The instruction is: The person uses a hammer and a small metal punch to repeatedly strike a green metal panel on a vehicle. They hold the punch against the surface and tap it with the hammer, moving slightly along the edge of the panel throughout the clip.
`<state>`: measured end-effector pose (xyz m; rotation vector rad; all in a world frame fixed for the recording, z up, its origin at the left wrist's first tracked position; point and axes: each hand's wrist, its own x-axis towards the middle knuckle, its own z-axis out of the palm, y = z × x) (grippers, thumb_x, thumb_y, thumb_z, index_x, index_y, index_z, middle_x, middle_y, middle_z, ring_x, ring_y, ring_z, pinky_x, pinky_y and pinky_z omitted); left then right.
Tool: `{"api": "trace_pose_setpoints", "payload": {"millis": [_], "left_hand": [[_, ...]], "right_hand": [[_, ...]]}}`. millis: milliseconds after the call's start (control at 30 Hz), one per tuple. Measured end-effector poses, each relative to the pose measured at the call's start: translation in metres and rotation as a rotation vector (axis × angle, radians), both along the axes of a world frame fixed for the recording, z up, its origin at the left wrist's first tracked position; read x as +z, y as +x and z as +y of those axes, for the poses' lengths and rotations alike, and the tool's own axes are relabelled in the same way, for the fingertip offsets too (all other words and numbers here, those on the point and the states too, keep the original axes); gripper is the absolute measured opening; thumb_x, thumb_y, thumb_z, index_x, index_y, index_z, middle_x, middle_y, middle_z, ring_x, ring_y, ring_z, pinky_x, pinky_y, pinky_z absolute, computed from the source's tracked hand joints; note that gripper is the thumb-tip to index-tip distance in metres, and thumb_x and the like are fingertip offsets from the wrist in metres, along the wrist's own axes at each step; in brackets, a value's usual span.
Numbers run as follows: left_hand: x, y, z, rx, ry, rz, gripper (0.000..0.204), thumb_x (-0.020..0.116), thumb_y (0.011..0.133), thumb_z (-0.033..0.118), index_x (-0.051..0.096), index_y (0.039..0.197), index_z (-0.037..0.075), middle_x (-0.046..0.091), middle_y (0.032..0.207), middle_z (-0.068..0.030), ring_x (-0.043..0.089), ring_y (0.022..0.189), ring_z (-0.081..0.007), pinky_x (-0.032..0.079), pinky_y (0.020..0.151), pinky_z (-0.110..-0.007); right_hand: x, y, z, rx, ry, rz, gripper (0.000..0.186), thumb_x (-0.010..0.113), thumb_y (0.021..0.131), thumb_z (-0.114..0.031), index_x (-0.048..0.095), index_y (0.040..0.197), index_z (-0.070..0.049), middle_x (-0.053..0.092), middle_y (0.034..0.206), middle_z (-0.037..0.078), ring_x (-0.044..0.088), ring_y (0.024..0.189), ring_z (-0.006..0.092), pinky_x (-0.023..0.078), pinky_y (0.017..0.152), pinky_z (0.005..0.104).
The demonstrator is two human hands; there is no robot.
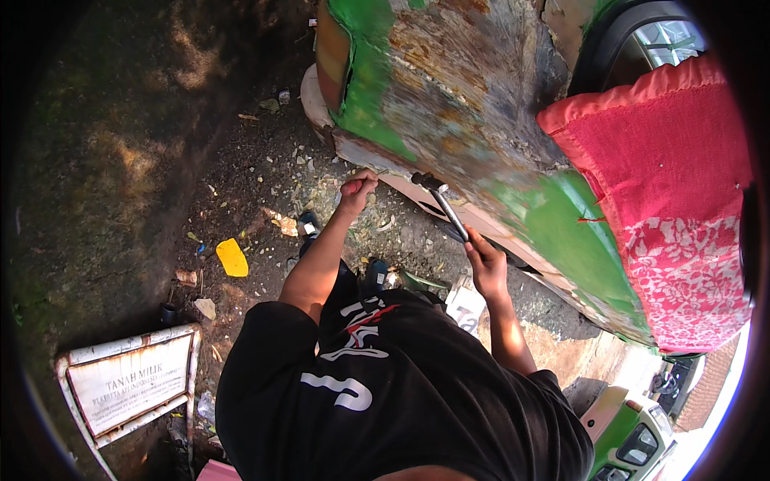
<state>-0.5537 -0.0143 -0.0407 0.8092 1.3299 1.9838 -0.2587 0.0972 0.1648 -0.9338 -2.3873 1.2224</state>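
My left hand [361, 191] is closed around a red-handled tool [350, 187]. Only a bit of the red handle shows, so its kind is unclear. That fist is up against the lower edge of a vehicle body [473, 104] with green paint and a large scraped, rust-brown patch. My right hand [486, 264] grips a hammer [451, 212] by its metal shaft. The dark hammer head is close to the body panel, right of my left fist; whether it touches cannot be told.
A red and pink patterned cloth [658, 160] drapes over the vehicle at right, near a window [670, 42]. Stones and paint flakes litter the dirt ground [265, 184], with a yellow scrap [232, 257]. A rusty-framed white sign [128, 385] stands lower left; another green vehicle [630, 437] is lower right.
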Motion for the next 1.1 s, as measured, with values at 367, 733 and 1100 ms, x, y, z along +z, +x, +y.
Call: {"api": "trace_pose_setpoints", "payload": {"millis": [367, 733, 1100], "left_hand": [[0.001, -0.016, 0.007, -0.045, -0.096, 0.005, 0.019, 0.057, 0.086, 0.014, 0.049, 0.072, 0.004, 0.044, 0.068, 0.0024, 0.038, 0.066, -0.0084, 0.033, 0.061, -0.028], [-0.012, -0.016, 0.011, 0.024, -0.206, -0.154, 0.019, 0.059, 0.089, 0.021, 0.052, 0.080, 0.006, 0.046, 0.072, 0.0030, 0.042, 0.070, -0.0085, 0.037, 0.065, -0.027], [0.010, -0.012, 0.007, 0.006, -0.174, -0.001, 0.027, 0.056, 0.097, 0.024, 0.054, 0.078, 0.005, 0.053, 0.075, 0.0005, 0.050, 0.077, -0.0109, 0.041, 0.076, -0.029]], "right_hand": [[0.011, -0.050, -0.014, 0.099, 0.035, -0.119, 0.036, 0.061, 0.092, -0.006, 0.060, 0.128, -0.002, 0.070, 0.101, 0.018, 0.064, 0.089, 0.0135, 0.048, 0.084, 0.0271], [0.036, -0.116, -0.025, 0.362, 0.442, -0.441, 0.047, 0.061, 0.088, -0.007, 0.059, 0.133, -0.020, 0.066, 0.088, 0.019, 0.066, 0.079, 0.0307, 0.052, 0.064, 0.0403], [0.016, -0.093, -0.044, 0.390, 0.395, -0.233, 0.045, 0.064, 0.088, -0.012, 0.060, 0.132, -0.022, 0.057, 0.071, 0.012, 0.059, 0.065, 0.0307, 0.047, 0.059, 0.0416]]}}
